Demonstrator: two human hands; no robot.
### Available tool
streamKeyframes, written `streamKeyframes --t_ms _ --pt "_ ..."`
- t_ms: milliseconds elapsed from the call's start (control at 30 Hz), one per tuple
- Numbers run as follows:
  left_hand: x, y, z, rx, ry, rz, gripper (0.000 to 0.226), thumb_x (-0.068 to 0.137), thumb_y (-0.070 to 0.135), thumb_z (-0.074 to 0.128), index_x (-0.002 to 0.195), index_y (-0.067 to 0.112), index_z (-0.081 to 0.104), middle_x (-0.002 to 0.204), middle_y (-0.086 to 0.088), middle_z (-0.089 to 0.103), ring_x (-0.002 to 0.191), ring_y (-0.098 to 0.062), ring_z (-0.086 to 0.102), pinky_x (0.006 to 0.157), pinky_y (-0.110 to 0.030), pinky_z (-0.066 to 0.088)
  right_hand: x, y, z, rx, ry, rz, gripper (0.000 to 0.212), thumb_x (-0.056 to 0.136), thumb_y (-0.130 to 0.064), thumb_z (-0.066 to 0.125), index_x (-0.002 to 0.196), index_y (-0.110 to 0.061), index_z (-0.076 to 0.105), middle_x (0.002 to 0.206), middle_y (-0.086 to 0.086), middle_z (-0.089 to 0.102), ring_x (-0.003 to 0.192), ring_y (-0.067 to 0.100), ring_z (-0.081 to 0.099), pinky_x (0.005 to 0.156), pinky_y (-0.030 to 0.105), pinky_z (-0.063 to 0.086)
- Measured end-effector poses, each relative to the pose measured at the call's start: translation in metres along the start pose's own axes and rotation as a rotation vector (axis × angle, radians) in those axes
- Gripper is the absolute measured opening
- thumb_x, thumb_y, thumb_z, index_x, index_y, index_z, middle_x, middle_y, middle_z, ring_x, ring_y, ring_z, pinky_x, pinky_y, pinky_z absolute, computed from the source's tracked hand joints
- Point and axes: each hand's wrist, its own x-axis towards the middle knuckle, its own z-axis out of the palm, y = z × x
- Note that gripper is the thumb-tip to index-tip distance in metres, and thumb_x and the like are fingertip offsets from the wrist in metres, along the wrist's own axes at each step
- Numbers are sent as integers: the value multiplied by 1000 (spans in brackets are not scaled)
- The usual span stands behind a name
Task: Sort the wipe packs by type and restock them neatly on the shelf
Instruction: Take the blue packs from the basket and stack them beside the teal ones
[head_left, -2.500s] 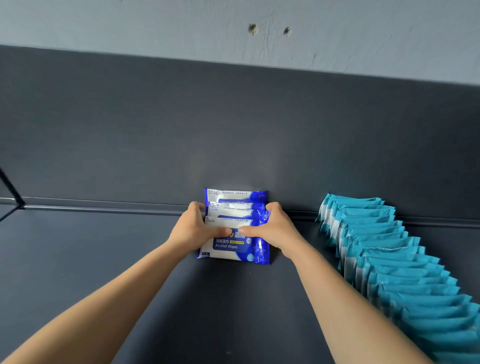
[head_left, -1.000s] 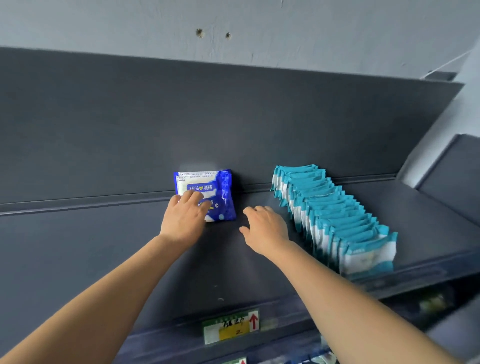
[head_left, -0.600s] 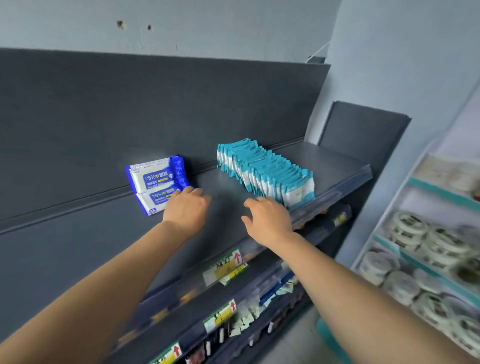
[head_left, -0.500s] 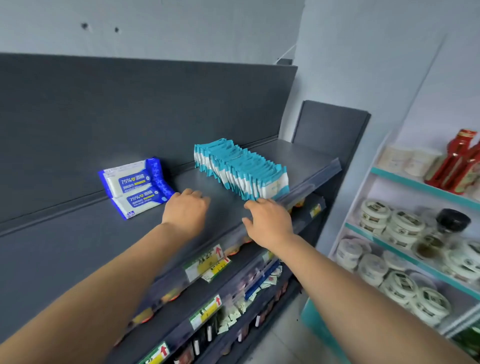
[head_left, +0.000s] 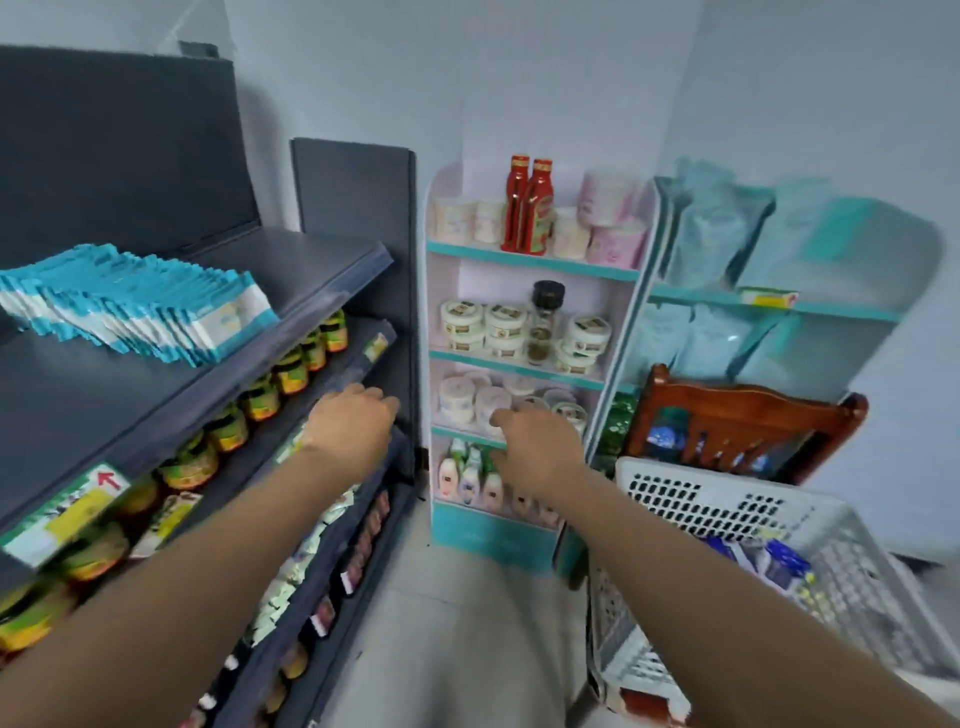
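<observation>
A row of teal-and-white wipe packs (head_left: 135, 306) stands in a leaning line on the dark top shelf (head_left: 291, 291) at the left. The dark blue alcohol wipe packs on that shelf are out of frame. My left hand (head_left: 353, 423) hovers off the shelf's right end with its fingers loosely spread and nothing in it. My right hand (head_left: 535, 441) is held out in mid-air to its right, also with nothing in it. A white perforated basket (head_left: 727, 525) at the lower right holds dark blue packs (head_left: 779, 561).
Jars with yellow labels (head_left: 260, 395) fill the shelf below the top one, with small packets lower down. A pink and teal rack (head_left: 519, 343) of tubs and bottles stands ahead. A wooden chair (head_left: 737, 421) sits behind the basket. Grey floor (head_left: 467, 623) lies between.
I let go of the dark blue packs left against the shelf back. Both hands drew off the shelf and the view swung right, bringing the rack, chair and basket into sight.
</observation>
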Motion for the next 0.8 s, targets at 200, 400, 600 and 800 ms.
streamKeyframes --t_ms 200,400,600,800 --pt "19 136 5 -36 -26 156 30 90 26 54 120 21 53 115 -1 58 113 -22 52 86 -35 44 -83 118 9 -50 -85 170 34 92 -30 54 124 -19 55 119 7 57 113 27 52 84 36 46" --pt "31 255 12 -89 -20 296 27 89 20 52 116 20 59 108 -3 61 104 -23 56 79 -35 45 -146 216 33 -52 -175 351 26 93 -26 55 117 -18 58 112 5 59 107 26 55 78 37 48" --pt "53 350 32 -120 -55 417 23 90 19 55 111 21 62 107 -1 64 100 -21 59 78 -33 48 -180 294 68 2 -273 509 21 93 -28 54 111 -19 57 111 3 60 103 23 56 77 36 51" --pt "98 426 75 -137 -195 478 21 89 17 54 107 21 62 104 1 63 98 -19 59 78 -31 49 -181 368 111 17 -357 583 25 94 -27 52 117 -19 58 112 2 61 104 23 57 82 36 53"
